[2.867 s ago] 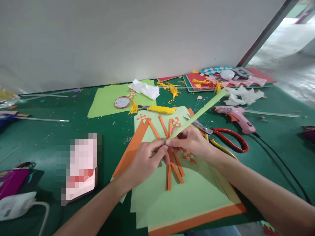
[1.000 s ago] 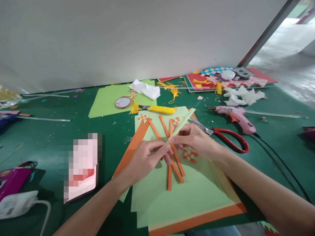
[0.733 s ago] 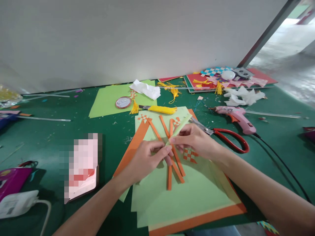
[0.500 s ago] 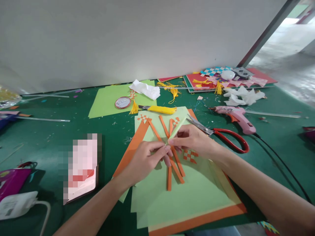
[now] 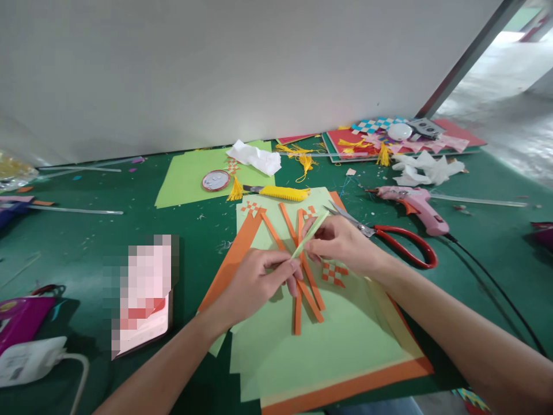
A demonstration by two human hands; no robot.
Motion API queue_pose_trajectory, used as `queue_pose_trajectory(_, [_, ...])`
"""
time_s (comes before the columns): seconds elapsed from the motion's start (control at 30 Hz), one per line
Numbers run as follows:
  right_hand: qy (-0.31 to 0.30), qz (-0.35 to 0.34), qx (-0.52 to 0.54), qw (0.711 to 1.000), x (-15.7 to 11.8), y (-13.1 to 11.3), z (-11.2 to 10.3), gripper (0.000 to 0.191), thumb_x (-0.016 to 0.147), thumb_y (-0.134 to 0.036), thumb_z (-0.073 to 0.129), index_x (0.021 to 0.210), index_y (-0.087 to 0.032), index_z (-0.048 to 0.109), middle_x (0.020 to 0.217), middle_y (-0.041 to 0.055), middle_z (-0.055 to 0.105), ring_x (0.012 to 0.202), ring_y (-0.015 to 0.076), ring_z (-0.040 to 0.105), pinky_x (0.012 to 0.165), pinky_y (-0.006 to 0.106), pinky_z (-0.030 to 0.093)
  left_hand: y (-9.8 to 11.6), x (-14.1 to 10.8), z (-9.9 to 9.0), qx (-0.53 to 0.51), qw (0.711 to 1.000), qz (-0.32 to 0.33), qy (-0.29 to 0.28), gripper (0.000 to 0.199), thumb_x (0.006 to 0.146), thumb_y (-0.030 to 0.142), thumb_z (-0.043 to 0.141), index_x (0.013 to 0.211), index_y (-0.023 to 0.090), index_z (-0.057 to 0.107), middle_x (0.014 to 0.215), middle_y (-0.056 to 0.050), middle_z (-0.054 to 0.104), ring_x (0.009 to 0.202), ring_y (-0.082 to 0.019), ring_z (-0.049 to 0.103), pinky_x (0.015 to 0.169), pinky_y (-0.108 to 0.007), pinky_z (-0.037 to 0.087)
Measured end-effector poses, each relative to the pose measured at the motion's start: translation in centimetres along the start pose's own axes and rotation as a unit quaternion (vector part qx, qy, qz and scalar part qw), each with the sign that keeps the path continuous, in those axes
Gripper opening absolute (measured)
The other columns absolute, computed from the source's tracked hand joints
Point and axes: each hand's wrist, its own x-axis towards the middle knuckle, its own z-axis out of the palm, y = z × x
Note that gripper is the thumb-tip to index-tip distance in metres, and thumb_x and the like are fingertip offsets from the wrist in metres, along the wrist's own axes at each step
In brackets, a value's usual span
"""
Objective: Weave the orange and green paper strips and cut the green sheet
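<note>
Between both hands is a narrow pale-green paper strip (image 5: 310, 233), slanting up to the right. My left hand (image 5: 270, 274) pinches its lower end between thumb and fingers. With bent fingers, my right hand (image 5: 334, 241) grips the strip along its right side, farther up; part of this grip is hidden behind the strip. Several orange paper strips (image 5: 309, 300) lie crossed below the hands on light-green paper sheets (image 5: 328, 351). An orange-and-green woven checkered piece (image 5: 332, 274) rests just under my right wrist.
Red-handled scissors (image 5: 406, 245) and a pink glue gun (image 5: 417, 207) lie to the right. Beyond the sheets is a yellow utility knife (image 5: 285, 193), near a round tin (image 5: 216, 180) and crumpled tissue (image 5: 254, 157). A phone (image 5: 147, 305) lies at left on the green table (image 5: 190, 259).
My right hand's thumb and fingers have drawn slightly back to the right along the strip, showing more of it. The left hand keeps its pinch almost unmoved.
</note>
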Motion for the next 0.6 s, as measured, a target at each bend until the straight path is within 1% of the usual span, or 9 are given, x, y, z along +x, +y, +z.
queue_pose_trajectory(0.1, [0.013,-0.016,-0.006,1.0,0.0,0.2,-0.6,0.016,0.073,-0.013,0.052,0.057,-0.017,0.053,0.054,-0.0022,0.053,0.05,0.0085,0.041,0.048,0.026,0.029,0.1,-0.1,-0.1,-0.007,1.0,-0.001,-0.006,0.036,0.095,0.036,0.048,0.072,0.015,0.065,0.062,-0.003,0.069,0.058,-0.013,0.059,0.058,-0.024,0.042])
queue_pose_trajectory(0.23, [0.02,-0.021,-0.009,1.0,-0.1,0.1,-0.8,0.017,0.074,-0.013,0.052,0.057,-0.017,0.053,0.054,-0.0024,0.054,0.051,0.0086,0.042,0.048,0.025,0.03,0.0,0.0,-0.1,-0.014,1.0,-0.01,-0.011,0.035,0.095,0.036,0.048,0.073,0.015,0.065,0.063,-0.004,0.069,0.059,-0.014,0.061,0.058,-0.025,0.043])
queue_pose_trajectory(0.3, [0.003,-0.012,-0.006,1.0,-0.1,0.0,-0.5,0.016,0.074,-0.014,0.052,0.059,-0.016,0.054,0.054,-0.0025,0.055,0.05,0.0085,0.044,0.047,0.024,0.03,0.0,0.1,0.0,-0.013,1.0,-0.011,-0.01,0.034,0.095,0.037,0.048,0.077,0.015,0.066,0.066,-0.004,0.07,0.062,-0.015,0.062,0.059,-0.025,0.043])
queue_pose_trajectory(0.37, [-0.031,-0.009,0.008,0.999,-0.1,-0.1,0.0,0.012,0.074,-0.015,0.054,0.063,-0.016,0.057,0.058,-0.002,0.058,0.052,0.0088,0.048,0.047,0.023,0.033,-0.1,0.2,0.0,-0.009,1.0,-0.002,-0.005,0.034,0.096,0.038,0.047,0.08,0.015,0.067,0.069,-0.004,0.071,0.067,-0.016,0.062,0.062,-0.026,0.044])
queue_pose_trajectory(0.47, [-0.066,-0.019,0.024,0.997,-0.1,-0.2,0.5,0.008,0.075,-0.015,0.055,0.069,-0.015,0.06,0.065,-0.001,0.061,0.057,0.0095,0.052,0.05,0.022,0.037,-0.1,0.2,-0.1,0.002,1.0,0.018,0.0,0.038,0.098,0.037,0.044,0.074,0.015,0.065,0.068,-0.004,0.07,0.067,-0.015,0.062,0.067,-0.026,0.044])
queue_pose_trajectory(0.53, [-0.061,-0.018,0.018,0.998,-0.1,-0.2,0.4,0.006,0.075,-0.016,0.055,0.07,-0.016,0.059,0.064,-0.0013,0.061,0.056,0.0094,0.052,0.05,0.022,0.036,0.0,0.1,-0.2,0.006,1.0,0.024,-0.001,0.039,0.098,0.034,0.043,0.071,0.015,0.064,0.066,-0.004,0.07,0.065,-0.014,0.061,0.067,-0.026,0.044])
queue_pose_trajectory(0.6, [-0.033,-0.013,0.011,0.999,-0.1,-0.2,-0.1,0.003,0.074,-0.015,0.056,0.073,-0.016,0.059,0.059,-0.0028,0.058,0.053,0.0094,0.05,0.048,0.022,0.035,0.1,-0.1,-0.2,0.001,1.0,0.023,-0.004,0.038,0.098,0.033,0.044,0.071,0.015,0.063,0.063,-0.003,0.069,0.063,-0.014,0.06,0.065,-0.026,0.044])
